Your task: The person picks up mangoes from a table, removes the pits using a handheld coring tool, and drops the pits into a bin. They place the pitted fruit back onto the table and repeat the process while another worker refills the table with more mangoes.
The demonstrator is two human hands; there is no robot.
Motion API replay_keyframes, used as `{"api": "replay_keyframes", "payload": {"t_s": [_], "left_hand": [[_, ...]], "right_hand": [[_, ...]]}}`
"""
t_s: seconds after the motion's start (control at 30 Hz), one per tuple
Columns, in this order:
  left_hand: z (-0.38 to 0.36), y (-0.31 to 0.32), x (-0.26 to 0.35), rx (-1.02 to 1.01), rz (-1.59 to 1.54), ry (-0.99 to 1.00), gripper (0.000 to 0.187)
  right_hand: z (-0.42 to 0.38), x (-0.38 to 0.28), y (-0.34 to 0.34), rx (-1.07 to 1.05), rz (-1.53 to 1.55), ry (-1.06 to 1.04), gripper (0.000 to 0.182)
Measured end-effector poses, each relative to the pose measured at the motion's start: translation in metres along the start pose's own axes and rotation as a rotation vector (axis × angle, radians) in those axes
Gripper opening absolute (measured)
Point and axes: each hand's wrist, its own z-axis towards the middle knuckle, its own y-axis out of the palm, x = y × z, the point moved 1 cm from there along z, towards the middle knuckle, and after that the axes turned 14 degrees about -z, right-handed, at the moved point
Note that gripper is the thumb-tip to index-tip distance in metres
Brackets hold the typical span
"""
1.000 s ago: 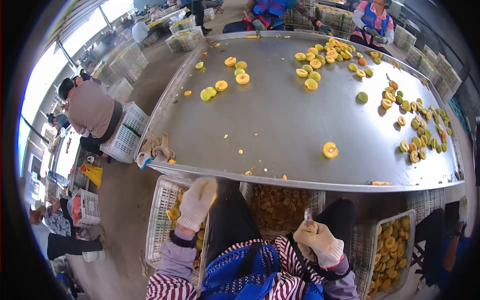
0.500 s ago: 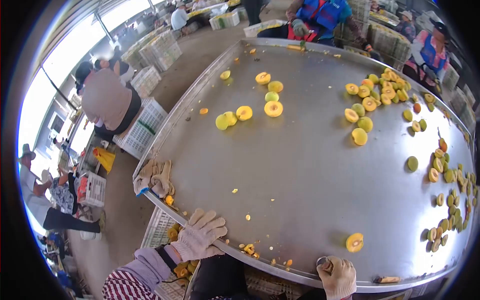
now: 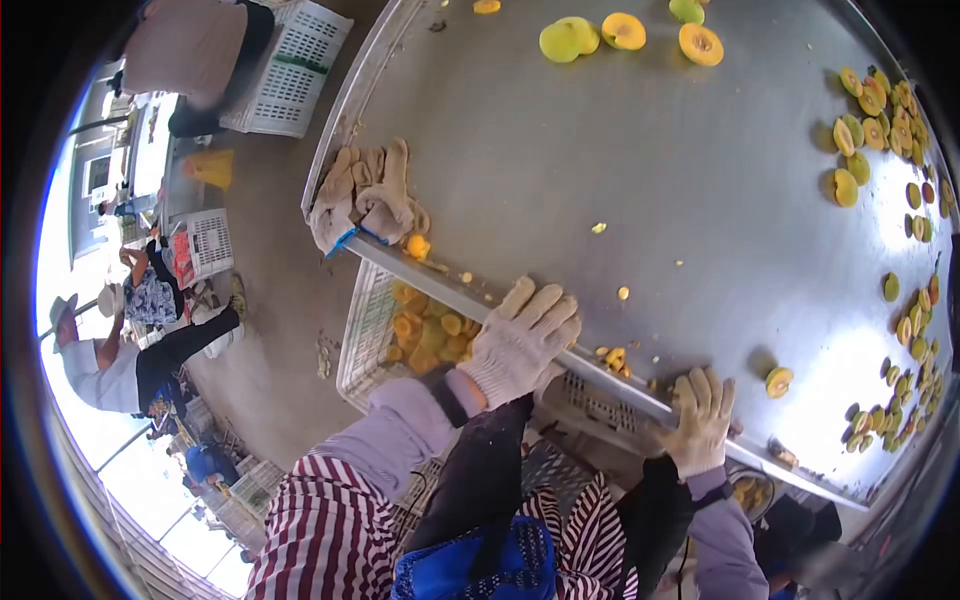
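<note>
My left hand [image 3: 522, 340], in a pale knitted glove, lies over the near rim of the metal table [image 3: 560, 180], fingers stretched out. Farther right along that rim, my gloved right hand [image 3: 698, 420] rests with its fingers extended over the edge; its thumb side is blurred, and nothing shows in its grasp. A halved yellow-fleshed fruit [image 3: 779, 382] lies just beyond the right hand. Small yellow fruit scraps [image 3: 614, 360] sit between the hands near the rim. Under the table's edge by my left hand, a white plastic crate [image 3: 352, 345] holds orange-yellow fruit pieces.
Used gloves [image 3: 365, 195] lie on the table's left corner. Many fruit halves [image 3: 905, 130] are spread along the right side, with others [image 3: 624, 31] at the far side. On the floor at left stand white crates [image 3: 290, 75], with seated people [image 3: 110, 350] nearby.
The view has tilted down and turned, bringing my lap and the crate into sight. The right hand's fingers, curled round a small dark-and-metal object before, are now stretched out, and that object no longer shows.
</note>
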Motion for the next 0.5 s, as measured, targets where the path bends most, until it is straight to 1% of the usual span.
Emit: {"api": "replay_keyframes", "payload": {"t_s": [0.03, 0.1, 0.2, 0.3, 0.33, 0.43, 0.47, 0.5], "left_hand": [[0.001, -0.005, 0.000, -0.017, -0.022, -0.004, 0.062], [-0.008, -0.007, 0.002, -0.059, -0.083, 0.001, 0.061], [-0.009, -0.009, -0.007, -0.123, -0.092, 0.008, 0.058], [-0.013, -0.004, -0.009, -0.127, -0.120, -0.010, 0.058], [-0.014, -0.004, -0.011, -0.121, -0.135, -0.004, 0.057], [-0.015, 0.002, -0.014, -0.118, -0.162, -0.008, 0.058], [-0.015, 0.003, -0.014, -0.104, -0.126, 0.004, 0.059], [-0.014, 0.001, -0.014, -0.103, -0.126, 0.003, 0.059]], "right_hand": [[0.002, -0.007, 0.008, 0.039, -0.032, 0.053, 0.088], [0.004, -0.016, 0.016, 0.027, -0.183, 0.083, 0.093], [0.003, -0.024, 0.020, -0.032, -0.185, 0.149, 0.096], [0.005, -0.031, 0.029, -0.133, -0.232, 0.233, 0.095], [0.007, -0.035, 0.027, -0.149, -0.254, 0.236, 0.092], [0.011, -0.036, 0.022, -0.175, -0.271, 0.223, 0.092], [0.006, -0.029, 0.032, -0.187, -0.278, 0.201, 0.091], [0.009, -0.032, 0.028, -0.187, -0.279, 0.200, 0.091]]}}
